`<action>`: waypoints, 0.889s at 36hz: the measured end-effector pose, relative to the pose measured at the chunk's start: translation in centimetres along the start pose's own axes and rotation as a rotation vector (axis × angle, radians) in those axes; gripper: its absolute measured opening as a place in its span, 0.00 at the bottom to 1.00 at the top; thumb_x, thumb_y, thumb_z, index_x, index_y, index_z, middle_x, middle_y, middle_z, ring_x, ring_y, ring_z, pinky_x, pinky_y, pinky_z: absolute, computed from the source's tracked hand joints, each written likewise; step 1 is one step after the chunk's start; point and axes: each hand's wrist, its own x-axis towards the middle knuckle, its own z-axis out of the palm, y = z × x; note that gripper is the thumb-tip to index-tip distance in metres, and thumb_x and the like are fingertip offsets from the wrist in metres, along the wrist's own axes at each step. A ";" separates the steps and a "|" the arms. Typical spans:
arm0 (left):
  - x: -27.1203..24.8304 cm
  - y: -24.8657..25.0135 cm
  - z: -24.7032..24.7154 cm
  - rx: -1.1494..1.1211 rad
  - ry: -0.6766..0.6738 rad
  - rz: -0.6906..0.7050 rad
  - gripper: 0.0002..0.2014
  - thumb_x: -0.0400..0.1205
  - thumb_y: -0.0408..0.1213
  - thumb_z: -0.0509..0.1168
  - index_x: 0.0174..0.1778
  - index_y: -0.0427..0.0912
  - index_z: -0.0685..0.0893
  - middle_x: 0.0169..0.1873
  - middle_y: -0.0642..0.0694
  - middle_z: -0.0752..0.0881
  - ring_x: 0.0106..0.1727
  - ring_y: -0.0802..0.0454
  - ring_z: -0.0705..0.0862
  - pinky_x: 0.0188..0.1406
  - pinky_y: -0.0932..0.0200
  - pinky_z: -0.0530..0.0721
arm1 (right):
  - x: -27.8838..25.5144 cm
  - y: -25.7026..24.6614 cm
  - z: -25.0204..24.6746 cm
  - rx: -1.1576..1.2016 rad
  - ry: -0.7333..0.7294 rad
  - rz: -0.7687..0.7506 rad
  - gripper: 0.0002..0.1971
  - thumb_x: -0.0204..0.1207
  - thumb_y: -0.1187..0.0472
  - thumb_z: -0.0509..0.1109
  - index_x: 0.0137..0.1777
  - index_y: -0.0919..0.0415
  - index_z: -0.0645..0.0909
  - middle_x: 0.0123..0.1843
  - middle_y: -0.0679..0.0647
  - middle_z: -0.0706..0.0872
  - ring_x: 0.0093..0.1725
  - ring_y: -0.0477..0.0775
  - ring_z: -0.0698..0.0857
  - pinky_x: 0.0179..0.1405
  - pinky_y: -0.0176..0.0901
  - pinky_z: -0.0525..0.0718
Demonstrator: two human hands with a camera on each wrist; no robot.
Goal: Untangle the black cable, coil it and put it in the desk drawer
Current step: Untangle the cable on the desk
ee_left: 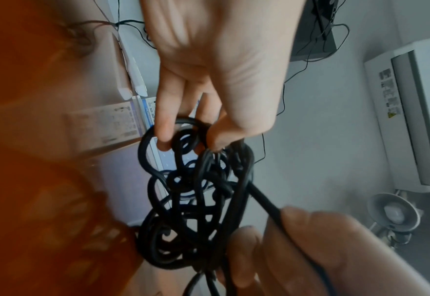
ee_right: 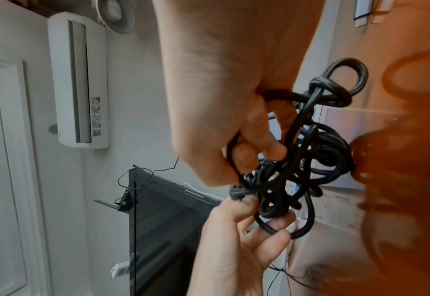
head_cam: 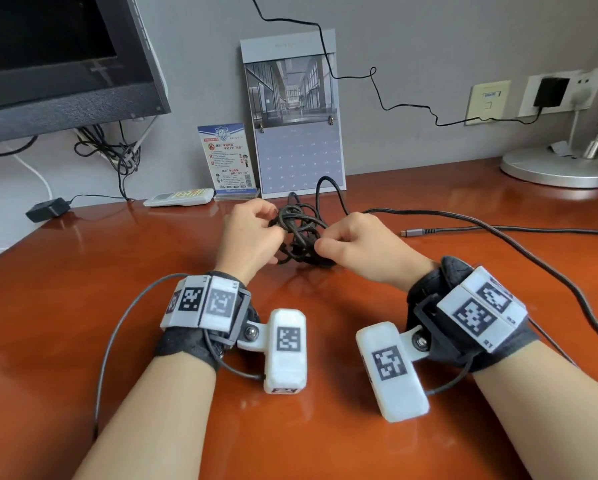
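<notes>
The black cable [head_cam: 301, 233] is a tangled knot of loops, held just above the red-brown desk [head_cam: 117, 258] at mid-desk. My left hand [head_cam: 276, 233] pinches loops on the knot's left side; in the left wrist view its finger and thumb [ee_left: 190, 140] hook the top loops of the cable [ee_left: 196, 200]. My right hand [head_cam: 321, 244] grips strands on the right side; in the right wrist view its curled fingers [ee_right: 259, 160] close round the cable [ee_right: 310, 156]. A long black strand [head_cam: 498, 233] trails off to the right. No drawer is in view.
A monitor [head_cam: 48, 64] stands at the back left with wires under it. A calendar [head_cam: 297, 133], a blue card [head_cam: 228, 161] and a white remote [head_cam: 179, 197] line the wall. A power adapter [head_cam: 46, 209], a grey plug-ended cable [head_cam: 418, 232] and a lamp base [head_cam: 560, 168] also sit there.
</notes>
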 end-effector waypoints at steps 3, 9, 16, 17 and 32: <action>0.2 -0.2 -0.1 -0.023 0.017 -0.009 0.10 0.76 0.25 0.66 0.38 0.47 0.80 0.37 0.40 0.89 0.38 0.43 0.88 0.19 0.61 0.83 | -0.1 -0.3 -0.1 0.029 -0.033 0.003 0.24 0.76 0.64 0.65 0.20 0.57 0.61 0.22 0.52 0.64 0.21 0.46 0.61 0.21 0.31 0.61; 0.1 -0.3 0.5 0.064 0.009 0.142 0.09 0.76 0.34 0.71 0.37 0.50 0.78 0.34 0.42 0.88 0.33 0.51 0.82 0.32 0.51 0.87 | -0.1 0.3 0.0 -0.007 0.050 0.088 0.22 0.74 0.59 0.65 0.19 0.59 0.66 0.17 0.47 0.68 0.19 0.48 0.65 0.24 0.39 0.69; -0.2 0.2 0.7 -0.012 -0.007 0.156 0.11 0.77 0.28 0.67 0.37 0.52 0.82 0.35 0.54 0.85 0.32 0.49 0.87 0.27 0.59 0.86 | 0.5 0.8 0.4 -0.213 0.184 0.079 0.18 0.78 0.51 0.64 0.27 0.55 0.78 0.23 0.47 0.82 0.25 0.45 0.77 0.31 0.40 0.73; -0.3 0.3 0.6 -0.026 -0.008 0.148 0.11 0.77 0.28 0.66 0.37 0.52 0.82 0.35 0.51 0.86 0.36 0.45 0.87 0.30 0.53 0.88 | 0.5 0.8 0.4 -0.192 0.184 0.082 0.16 0.78 0.50 0.66 0.30 0.56 0.80 0.25 0.47 0.83 0.27 0.46 0.78 0.33 0.41 0.76; 0.1 -0.1 0.7 0.095 -0.105 0.047 0.11 0.77 0.36 0.71 0.40 0.29 0.82 0.43 0.48 0.77 0.42 0.49 0.83 0.32 0.54 0.90 | 0.6 1.0 1.0 -0.207 0.063 0.162 0.12 0.72 0.51 0.75 0.33 0.58 0.85 0.24 0.49 0.82 0.24 0.44 0.78 0.23 0.33 0.71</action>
